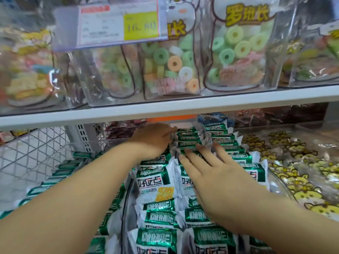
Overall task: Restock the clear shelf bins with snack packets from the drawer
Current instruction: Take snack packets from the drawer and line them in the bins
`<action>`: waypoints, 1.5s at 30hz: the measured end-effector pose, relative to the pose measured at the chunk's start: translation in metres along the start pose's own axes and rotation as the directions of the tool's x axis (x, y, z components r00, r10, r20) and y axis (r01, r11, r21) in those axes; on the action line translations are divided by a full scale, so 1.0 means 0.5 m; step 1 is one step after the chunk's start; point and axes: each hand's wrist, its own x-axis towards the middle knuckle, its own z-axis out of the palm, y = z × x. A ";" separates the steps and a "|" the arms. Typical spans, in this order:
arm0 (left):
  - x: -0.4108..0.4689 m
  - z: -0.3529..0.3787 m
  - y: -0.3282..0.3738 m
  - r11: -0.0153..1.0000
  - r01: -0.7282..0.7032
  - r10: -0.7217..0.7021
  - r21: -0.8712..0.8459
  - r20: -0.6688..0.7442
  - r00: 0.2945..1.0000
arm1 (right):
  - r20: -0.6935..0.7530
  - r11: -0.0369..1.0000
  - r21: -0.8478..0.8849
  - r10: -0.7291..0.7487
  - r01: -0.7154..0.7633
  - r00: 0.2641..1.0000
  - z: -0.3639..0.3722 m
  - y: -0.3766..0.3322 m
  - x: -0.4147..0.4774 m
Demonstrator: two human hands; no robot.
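Observation:
Green-and-white snack packets fill a clear shelf bin in rows running back under the shelf. My left hand reaches deep into the bin, fingers curled onto the far packets at the left side of the stack. My right hand lies flat with straight fingers, pressing on the packets in the right-hand row. More of the same green packets lie to the left, outside the bin wall.
A white shelf edge runs just above my hands, carrying clear bins of ring candy bags and a price tag. To the right lies a bin of yellow cartoon-print packets. White wire mesh stands on the left.

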 end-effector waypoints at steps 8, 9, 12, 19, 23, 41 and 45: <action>-0.148 -0.040 -0.046 0.989 -0.015 0.004 -0.145 -0.074 0.997 | 0.278 0.981 0.172 0.035 -0.085 0.960 -0.097 0.016 0.016; -0.168 -0.043 -0.047 0.985 -0.032 0.026 -0.170 -0.039 0.999 | 0.294 0.977 0.194 0.024 -0.084 0.956 -0.106 0.011 0.028; -0.207 -0.041 -0.035 0.982 -0.080 0.099 -0.172 0.105 0.990 | 0.385 0.948 0.291 0.005 -0.126 0.923 -0.110 -0.010 0.076; -0.186 -0.020 -0.040 0.992 -0.129 0.127 0.005 0.162 0.979 | 0.419 0.895 0.375 0.071 -0.243 0.905 -0.051 -0.021 0.213; -0.190 -0.011 -0.043 0.988 -0.125 0.107 0.094 0.179 0.978 | 0.392 0.914 0.326 0.101 -0.241 0.915 -0.006 -0.015 0.269; -0.200 0.002 -0.036 0.990 -0.133 0.131 0.041 0.063 0.989 | 0.394 0.909 0.373 0.025 -0.185 0.919 0.016 0.000 0.281; -0.191 -0.001 -0.039 0.990 -0.140 0.139 0.031 0.035 0.990 | 0.399 0.884 0.435 -0.019 -0.171 0.917 0.030 0.008 0.299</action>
